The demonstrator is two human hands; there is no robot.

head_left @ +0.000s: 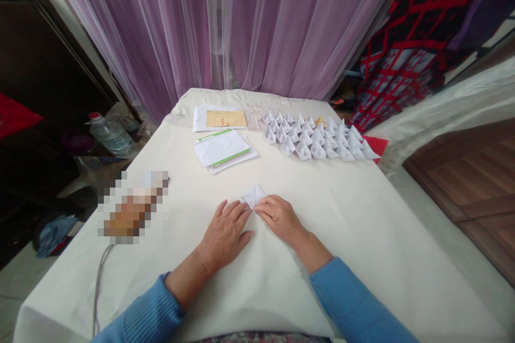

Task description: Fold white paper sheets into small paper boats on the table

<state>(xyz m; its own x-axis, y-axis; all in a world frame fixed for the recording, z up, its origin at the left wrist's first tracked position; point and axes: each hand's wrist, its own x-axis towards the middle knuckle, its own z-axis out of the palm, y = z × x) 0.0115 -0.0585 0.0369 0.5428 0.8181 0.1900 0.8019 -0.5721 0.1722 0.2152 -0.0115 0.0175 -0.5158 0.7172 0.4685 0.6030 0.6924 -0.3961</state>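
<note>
A small folded piece of white paper [254,194] lies on the white-covered table in front of me, with crease lines on its upper face. My left hand [227,231] rests flat, fingers outstretched, its fingertips touching the paper's left lower edge. On the other side my right hand [279,217] has its fingers curled and pressed together at the paper's lower right edge. Part of the paper is hidden under the fingers. Farther back on the right stand rows of folded white paper boats [317,144], one of them yellow [321,122].
White sheets with green strips [222,150] lie beyond my hands, and behind them a tan envelope [226,118] on white paper. A pixelated object [134,206] with a cable [98,284] is at left. A water bottle [112,134] stands beside the table; purple curtains [169,21] hang behind.
</note>
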